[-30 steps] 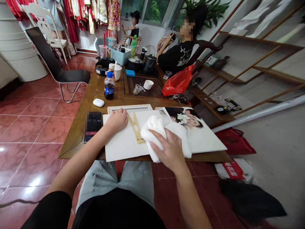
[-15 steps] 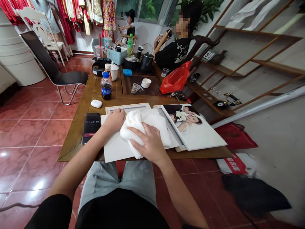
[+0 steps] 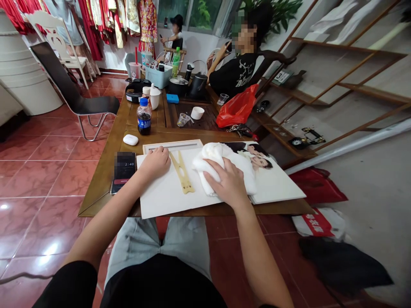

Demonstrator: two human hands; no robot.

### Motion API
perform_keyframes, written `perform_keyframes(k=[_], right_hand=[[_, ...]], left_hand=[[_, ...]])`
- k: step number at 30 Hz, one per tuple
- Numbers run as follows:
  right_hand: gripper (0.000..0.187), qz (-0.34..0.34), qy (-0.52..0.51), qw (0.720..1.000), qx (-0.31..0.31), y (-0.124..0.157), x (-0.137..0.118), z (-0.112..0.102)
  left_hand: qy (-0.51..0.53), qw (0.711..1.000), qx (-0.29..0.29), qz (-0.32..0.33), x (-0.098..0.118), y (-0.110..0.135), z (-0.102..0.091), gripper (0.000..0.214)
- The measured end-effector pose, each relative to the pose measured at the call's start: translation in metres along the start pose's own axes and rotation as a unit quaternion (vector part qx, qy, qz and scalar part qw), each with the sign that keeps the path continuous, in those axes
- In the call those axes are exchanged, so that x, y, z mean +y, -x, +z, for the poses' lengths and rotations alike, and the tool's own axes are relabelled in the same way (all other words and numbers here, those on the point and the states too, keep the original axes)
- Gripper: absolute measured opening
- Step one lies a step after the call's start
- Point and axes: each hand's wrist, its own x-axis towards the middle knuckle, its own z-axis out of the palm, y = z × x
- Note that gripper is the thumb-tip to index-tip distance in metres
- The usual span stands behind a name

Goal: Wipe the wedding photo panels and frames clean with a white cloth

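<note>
My right hand (image 3: 229,179) grips a bunched white cloth (image 3: 210,162), its fingers curled over the near side. The cloth lies across the right part of a white board (image 3: 160,199) and reaches over the edge of a framed photo (image 3: 279,184) of two people. My left hand (image 3: 156,162) rests on the board's upper left, fingers lying on it and nothing visible in them. Between the hands, on the board, is a flat, pale-gold forked shape (image 3: 183,175) with an oval opening; whether it is printed or loose I cannot tell. A frame (image 3: 150,148) shows behind the board.
A phone (image 3: 124,171), a white earbud case (image 3: 130,139) and a cola bottle (image 3: 144,117) stand or lie left on the wooden table (image 3: 99,188). Further back are a white cup (image 3: 197,113), a red plastic bag (image 3: 237,109) and keys (image 3: 239,129). A person (image 3: 234,68) sits beyond.
My right hand has slid the white cloth to the right, onto the photo's edge. The pale-gold shape has come into full view. My left hand stays in place.
</note>
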Motion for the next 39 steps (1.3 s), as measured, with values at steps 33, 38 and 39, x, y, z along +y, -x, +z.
perform_keyframes(k=[33,38,39], right_hand=[[0.055,-0.013,-0.034,0.997,-0.061,-0.048,-0.017,0.007],[0.056,-0.077,-0.060,0.992,-0.077,-0.057,-0.049,0.015],[0.056,-0.085,-0.062,0.991,-0.080,-0.058,-0.054,0.016]], left_hand=[[-0.008,1.000,-0.017,0.001,0.002,0.002,-0.005,0.039],[-0.010,1.000,-0.017,0.006,0.003,0.001,-0.004,0.039],[-0.010,1.000,-0.017,0.007,0.003,0.001,-0.004,0.039]])
